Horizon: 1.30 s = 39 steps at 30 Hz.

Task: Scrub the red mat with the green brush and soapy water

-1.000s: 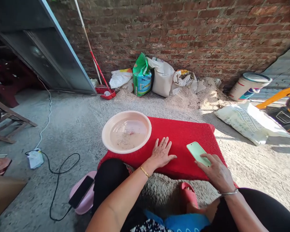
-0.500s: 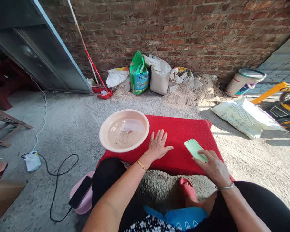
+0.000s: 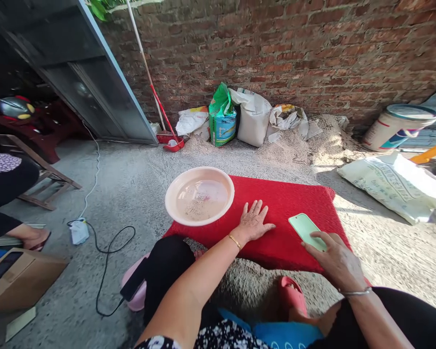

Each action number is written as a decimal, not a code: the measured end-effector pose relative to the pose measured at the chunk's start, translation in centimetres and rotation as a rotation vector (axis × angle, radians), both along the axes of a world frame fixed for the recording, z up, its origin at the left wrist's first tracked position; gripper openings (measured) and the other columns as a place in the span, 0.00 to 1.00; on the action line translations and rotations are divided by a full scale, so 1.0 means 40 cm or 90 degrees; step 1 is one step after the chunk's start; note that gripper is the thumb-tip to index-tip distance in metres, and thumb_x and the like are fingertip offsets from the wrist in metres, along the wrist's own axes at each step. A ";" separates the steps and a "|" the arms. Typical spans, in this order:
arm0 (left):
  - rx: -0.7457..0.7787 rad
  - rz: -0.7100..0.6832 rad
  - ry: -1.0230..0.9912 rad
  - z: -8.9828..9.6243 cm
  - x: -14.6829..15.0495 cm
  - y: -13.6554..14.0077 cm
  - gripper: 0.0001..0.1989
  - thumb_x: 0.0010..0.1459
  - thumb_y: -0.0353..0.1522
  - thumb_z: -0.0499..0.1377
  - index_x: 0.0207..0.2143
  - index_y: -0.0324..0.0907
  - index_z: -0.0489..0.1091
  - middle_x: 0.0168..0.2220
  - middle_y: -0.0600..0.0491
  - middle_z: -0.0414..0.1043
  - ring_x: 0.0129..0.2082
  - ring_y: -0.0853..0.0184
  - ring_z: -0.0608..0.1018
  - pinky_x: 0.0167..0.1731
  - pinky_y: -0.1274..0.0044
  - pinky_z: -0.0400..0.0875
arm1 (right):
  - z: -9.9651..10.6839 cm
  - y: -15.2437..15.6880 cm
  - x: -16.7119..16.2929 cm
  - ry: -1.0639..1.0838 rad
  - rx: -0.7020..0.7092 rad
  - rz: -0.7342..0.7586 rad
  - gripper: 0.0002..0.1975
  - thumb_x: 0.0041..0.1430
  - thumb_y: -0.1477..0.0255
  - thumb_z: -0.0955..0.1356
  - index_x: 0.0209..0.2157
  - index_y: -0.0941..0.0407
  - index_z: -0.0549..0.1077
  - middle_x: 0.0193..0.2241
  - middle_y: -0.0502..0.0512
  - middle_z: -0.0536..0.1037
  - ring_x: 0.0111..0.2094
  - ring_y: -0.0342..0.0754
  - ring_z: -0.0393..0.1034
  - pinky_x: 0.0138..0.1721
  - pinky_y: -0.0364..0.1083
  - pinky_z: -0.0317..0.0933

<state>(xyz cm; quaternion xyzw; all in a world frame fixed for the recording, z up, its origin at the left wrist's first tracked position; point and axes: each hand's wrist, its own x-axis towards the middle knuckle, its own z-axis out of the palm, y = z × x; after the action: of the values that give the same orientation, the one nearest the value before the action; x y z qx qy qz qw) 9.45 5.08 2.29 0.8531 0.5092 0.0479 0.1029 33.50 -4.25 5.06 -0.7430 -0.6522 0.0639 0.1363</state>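
Observation:
A red fleecy cloth (image 3: pixel 276 194) is spread over a low surface in front of me. My left hand (image 3: pixel 253 224) lies flat on it, fingers spread, holding nothing. Further right, my right hand (image 3: pixel 336 257) grips the near end of a pale green scrubbing brush (image 3: pixel 307 229), a rounded slab with a small hole at its far end. The brush rests against the cloth; its underside is hidden. Left of my left hand, a pale pink basin (image 3: pixel 171 206) stands on the cloth's corner, holding water with dark specks in it.
Sacks (image 3: pixel 254 118) and sandy heaps line the brick wall. A white sack (image 3: pixel 396 182) lies at right near a bucket (image 3: pixel 399 128). At left are a seated person's leg (image 3: pixel 10 184), a cardboard box (image 3: pixel 29 276), a cable (image 3: pixel 107 252) and a phone (image 3: pixel 133 283) on a pink container.
The view has swung left, so everything sits further right and the seated person's leg shows. Both hands keep nearly the same places on the cloth and brush.

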 end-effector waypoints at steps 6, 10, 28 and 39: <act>0.033 0.047 -0.010 0.042 -0.168 -0.122 0.35 0.63 0.50 0.46 0.66 0.41 0.50 0.68 0.44 0.45 0.68 0.58 0.47 0.65 0.62 0.47 | -0.016 -0.005 0.004 -0.023 0.013 0.022 0.21 0.54 0.49 0.63 0.43 0.46 0.72 0.41 0.53 0.72 0.33 0.50 0.73 0.26 0.47 0.63; -0.017 0.096 0.020 0.017 -0.241 -0.184 0.36 0.62 0.50 0.48 0.66 0.40 0.49 0.69 0.42 0.42 0.68 0.55 0.47 0.64 0.59 0.47 | -0.032 0.008 0.024 -0.013 -0.006 -0.015 0.24 0.52 0.46 0.62 0.43 0.47 0.72 0.40 0.54 0.73 0.34 0.52 0.73 0.27 0.49 0.64; -0.020 0.066 0.012 0.075 -0.319 -0.223 0.16 0.59 0.38 0.58 0.49 0.43 0.69 0.58 0.45 0.65 0.60 0.52 0.64 0.58 0.58 0.57 | -0.017 0.081 -0.397 -0.042 -0.055 0.165 0.17 0.57 0.55 0.65 0.44 0.48 0.72 0.40 0.52 0.73 0.35 0.49 0.73 0.30 0.44 0.60; 0.021 0.065 -0.044 0.108 -0.306 -0.222 0.08 0.62 0.35 0.53 0.41 0.44 0.69 0.41 0.50 0.71 0.44 0.60 0.74 0.43 0.68 0.69 | 0.025 0.074 -0.163 -0.040 -0.058 -0.116 0.28 0.52 0.44 0.62 0.43 0.48 0.75 0.38 0.59 0.76 0.35 0.56 0.74 0.32 0.51 0.64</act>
<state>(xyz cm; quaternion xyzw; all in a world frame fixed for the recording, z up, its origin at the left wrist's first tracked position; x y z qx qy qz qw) -2.81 -3.78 6.63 0.8255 0.5472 0.0909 0.1040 26.98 -1.31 6.08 -0.8062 -0.5824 0.0578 0.0869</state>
